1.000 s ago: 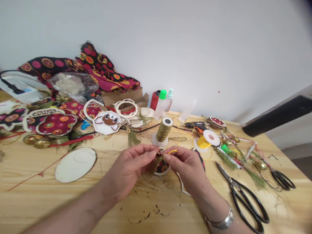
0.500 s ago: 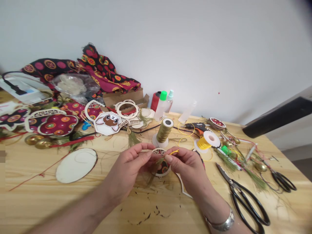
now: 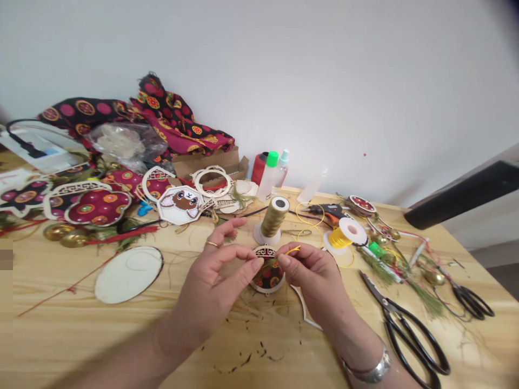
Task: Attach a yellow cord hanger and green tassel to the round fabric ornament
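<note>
Between my hands, a round ornament (image 3: pixel 267 278) with patterned dark fabric and a pale fretwork top lies on the wooden table (image 3: pixel 170 346). My left hand (image 3: pixel 221 275) pinches thumb and index finger at thin olive threads above the ornament; its other fingers are raised, one with a ring. My right hand (image 3: pixel 314 275) is closed on a short yellow cord (image 3: pixel 293 250), whose end sticks out above the thumb. Threads run between both fingertips. Just behind stands a spool of olive thread (image 3: pixel 274 219).
Large black scissors (image 3: pixel 411 329) lie at right, near a yellow cord spool (image 3: pixel 344 235) and a glue gun (image 3: pixel 330 212). At left are a white oval disc (image 3: pixel 128 274) and fabric-covered ornaments (image 3: pixel 97 206). Bottles (image 3: pixel 268 178) stand behind.
My left hand's middle and other fingers have lifted and spread, while thumb and index stay pinched. The olive tassel strands that hung over the ornament are no longer there, leaving more of it visible.
</note>
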`<state>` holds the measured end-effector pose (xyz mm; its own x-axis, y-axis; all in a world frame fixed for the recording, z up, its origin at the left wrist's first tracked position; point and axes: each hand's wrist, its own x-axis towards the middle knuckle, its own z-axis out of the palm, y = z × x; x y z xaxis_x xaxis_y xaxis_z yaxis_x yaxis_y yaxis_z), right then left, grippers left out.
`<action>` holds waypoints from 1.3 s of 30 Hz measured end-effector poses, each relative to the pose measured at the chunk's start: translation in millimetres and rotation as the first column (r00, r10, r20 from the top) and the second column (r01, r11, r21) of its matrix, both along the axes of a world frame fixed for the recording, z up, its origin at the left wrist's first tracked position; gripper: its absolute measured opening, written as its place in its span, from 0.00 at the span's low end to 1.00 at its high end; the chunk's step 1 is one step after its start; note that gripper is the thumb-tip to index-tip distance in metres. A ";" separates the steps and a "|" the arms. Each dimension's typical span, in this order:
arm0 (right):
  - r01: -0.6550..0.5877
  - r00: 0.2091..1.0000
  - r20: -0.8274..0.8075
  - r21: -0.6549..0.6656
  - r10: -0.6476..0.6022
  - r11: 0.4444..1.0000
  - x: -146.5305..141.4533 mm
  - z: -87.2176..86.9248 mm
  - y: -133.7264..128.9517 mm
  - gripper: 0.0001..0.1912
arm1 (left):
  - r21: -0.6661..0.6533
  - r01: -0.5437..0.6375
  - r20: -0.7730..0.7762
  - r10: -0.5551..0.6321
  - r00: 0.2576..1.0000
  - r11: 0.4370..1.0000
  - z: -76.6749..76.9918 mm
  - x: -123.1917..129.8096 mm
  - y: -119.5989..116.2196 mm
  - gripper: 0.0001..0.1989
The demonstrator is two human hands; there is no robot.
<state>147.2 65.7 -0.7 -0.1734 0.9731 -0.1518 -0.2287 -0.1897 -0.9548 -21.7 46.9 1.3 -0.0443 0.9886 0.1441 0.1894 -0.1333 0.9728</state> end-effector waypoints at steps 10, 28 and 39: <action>0.001 1.000 0.012 0.022 -0.001 1.000 1.3 -1.9 1.7 0.08 | -0.003 0.045 -0.115 -0.045 0.992 0.999 -2.6 2.9 4.8 0.03; -0.003 0.998 0.066 0.021 0.001 1.000 2.2 -1.0 2.4 0.09 | -0.105 0.091 -0.006 -0.092 0.996 0.990 -0.1 0.7 6.2 0.08; 0.009 0.992 0.129 0.041 -0.014 0.999 -0.3 2.4 0.8 0.08 | -0.187 0.245 0.028 -0.244 0.969 0.951 1.2 -1.4 5.4 0.15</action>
<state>146.9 66.5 1.7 -0.1437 0.9807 -0.1326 -0.1048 -0.1483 -0.9834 -23.1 52.2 2.4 0.2020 0.9784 -0.0445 0.1694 0.0098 0.9855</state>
